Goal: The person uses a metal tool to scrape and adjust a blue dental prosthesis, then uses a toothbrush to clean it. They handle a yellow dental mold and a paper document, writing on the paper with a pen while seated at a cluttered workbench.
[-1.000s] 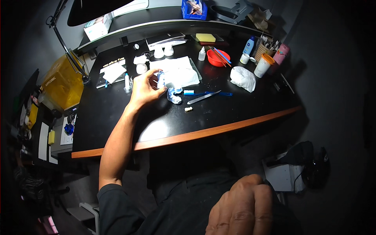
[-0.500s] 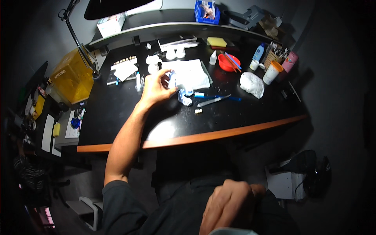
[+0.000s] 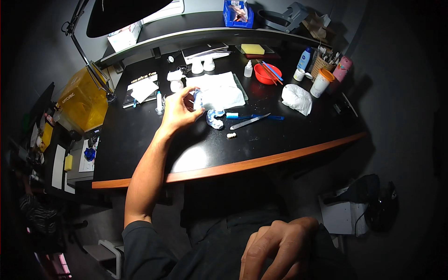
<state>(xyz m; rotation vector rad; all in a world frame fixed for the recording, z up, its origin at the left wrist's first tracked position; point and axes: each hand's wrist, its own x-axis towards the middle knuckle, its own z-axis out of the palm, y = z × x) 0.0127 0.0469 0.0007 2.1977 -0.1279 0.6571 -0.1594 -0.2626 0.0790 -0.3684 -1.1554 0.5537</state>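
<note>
My left hand (image 3: 181, 109) reaches over the black desk, thumb and fingers closed on a blue-and-white dental cast (image 3: 198, 99), seen edge-on. Just right of it on the desktop lies a second, arch-shaped blue-and-white dental cast (image 3: 215, 119). Beside that are a blue toothbrush (image 3: 261, 117), a scalpel (image 3: 250, 122) and a small cream tooth piece (image 3: 231, 136). Low in front of my body, my right hand (image 3: 277, 252) is curled with its knuckles up. Its fingertips are hidden, so anything in them cannot be made out.
White paper sheets (image 3: 219, 91) lie behind the casts. A red bowl (image 3: 267, 74) with sticks, a dropper bottle (image 3: 248, 69), a white bag (image 3: 297, 99) and an orange-lidded tub (image 3: 322, 83) stand right. A syringe (image 3: 159, 102) is left; a black lamp (image 3: 123, 16) hangs above.
The view has shifted slightly, moving the desk items a little left. My left hand still grips the dental cast. A pale edge under my right hand no longer shows.
</note>
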